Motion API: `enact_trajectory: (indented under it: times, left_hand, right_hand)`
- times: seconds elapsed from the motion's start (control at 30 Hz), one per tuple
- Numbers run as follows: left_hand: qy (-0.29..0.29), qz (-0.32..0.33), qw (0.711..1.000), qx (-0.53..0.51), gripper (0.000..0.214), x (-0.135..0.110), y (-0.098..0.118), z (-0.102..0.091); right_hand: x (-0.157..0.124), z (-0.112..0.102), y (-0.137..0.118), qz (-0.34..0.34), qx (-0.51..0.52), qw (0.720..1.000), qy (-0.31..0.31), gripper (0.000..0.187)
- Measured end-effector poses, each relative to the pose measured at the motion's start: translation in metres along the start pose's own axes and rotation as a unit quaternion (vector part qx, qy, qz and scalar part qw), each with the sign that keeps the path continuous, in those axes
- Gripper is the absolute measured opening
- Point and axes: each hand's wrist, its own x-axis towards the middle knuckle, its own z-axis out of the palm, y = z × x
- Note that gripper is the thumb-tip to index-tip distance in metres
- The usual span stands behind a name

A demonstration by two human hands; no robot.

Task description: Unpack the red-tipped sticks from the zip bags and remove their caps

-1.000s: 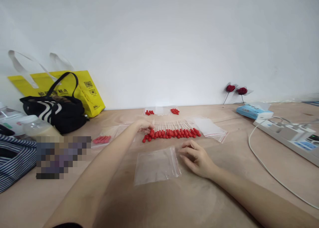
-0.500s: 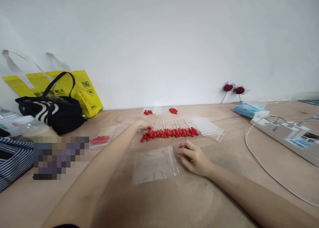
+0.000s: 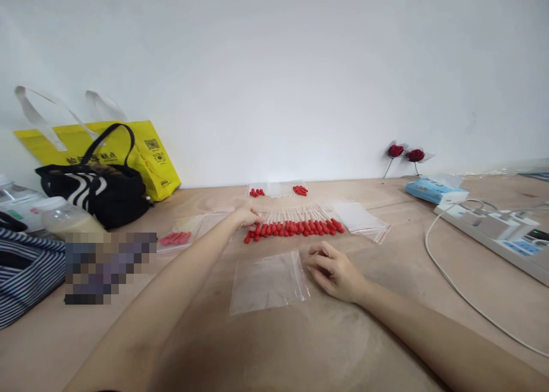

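Left grip (image 3: 245, 216) touches red-tipped thin pale sticks (image 3: 295, 228), hold unclear; empty right grip (image 3: 337, 272) curls loosely beside a clear plastic bag (image 3: 266, 283).

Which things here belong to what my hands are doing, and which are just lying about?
Likely part of the job:
red-tipped sticks, at the left hand
clear bag, near the right hand
stacked bags

Apparently lying about:
yellow bag
black bag
bottle
tissues
roses
power strip

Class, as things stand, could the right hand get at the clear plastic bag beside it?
Probably yes: the right hand looks empty, and nothing visible stands between its fingers and the clear plastic bag.
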Motion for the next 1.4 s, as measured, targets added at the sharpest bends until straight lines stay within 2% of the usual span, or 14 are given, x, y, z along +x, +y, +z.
enact_trajectory:
  times: [0.17,0.33,0.53,0.63,0.67,0.77,0.83,0.9,1.0,1.07,1.13,1.23,1.33,1.4]
  left_hand:
    - [0.045,0.05,0.994,0.081,0.019,-0.005,-0.001,0.001]
    - [0.122,0.16,0.968,0.153,0.01,-0.026,-0.01,-0.007]
    - [0.229,0.221,0.93,0.184,0.014,-0.043,-0.047,-0.029]
    - [0.252,0.237,0.921,0.179,0.02,-0.054,-0.069,-0.026]
    - [0.239,0.258,0.919,0.179,0.021,-0.06,-0.075,-0.021]
    - [0.119,0.364,0.909,0.165,0.024,-0.081,-0.081,0.0]
    - [0.048,0.375,0.914,0.145,0.025,-0.093,-0.078,0.016]
    - [0.017,0.353,0.926,0.133,0.035,-0.101,-0.071,0.028]
    - [-0.027,0.268,0.954,0.135,0.046,-0.103,-0.062,0.039]
    - [-0.065,0.223,0.962,0.143,0.037,-0.101,-0.06,0.037]
    - [-0.079,0.217,0.963,0.136,0.027,-0.096,-0.061,0.026]
    - [0.005,0.212,0.974,0.08,0.031,-0.079,-0.065,-0.008]
    - [0.232,0.102,0.967,0.035,0.032,-0.053,-0.075,-0.049]
    - [0.295,0.058,0.953,0.045,0.036,-0.034,-0.083,-0.069]
  right_hand:
    - [0.001,-0.001,0.0,-0.013,-0.003,1.0,-0.001,0.02]
    - [0.001,-0.001,0.0,-0.022,0.012,1.0,0.002,0.021]
    - [0.002,0.001,0.0,-0.006,-0.004,1.0,0.004,0.039]
    - [0.003,0.003,0.001,-0.021,-0.017,1.0,-0.008,0.04]
    - [0.003,0.004,0.001,-0.031,-0.016,0.999,-0.013,0.038]
    - [0.005,0.006,0.0,-0.061,0.015,0.998,-0.022,0.026]
    - [0.005,0.007,-0.003,-0.076,0.04,0.996,-0.027,0.023]
    - [0.006,0.007,-0.007,-0.087,0.049,0.994,-0.046,0.024]
    - [0.008,0.005,-0.012,-0.096,0.018,0.992,-0.081,0.026]
    - [0.009,0.003,-0.012,-0.086,0.002,0.993,-0.086,0.028]
    - [0.009,0.002,-0.012,-0.066,0.006,0.994,-0.083,0.031]
    - [0.008,0.002,-0.011,-0.044,0.02,0.996,-0.079,0.03]
    - [0.008,0.002,-0.011,-0.035,0.026,0.996,-0.078,0.025]
    - [0.008,0.003,-0.011,-0.027,0.029,0.996,-0.074,0.022]
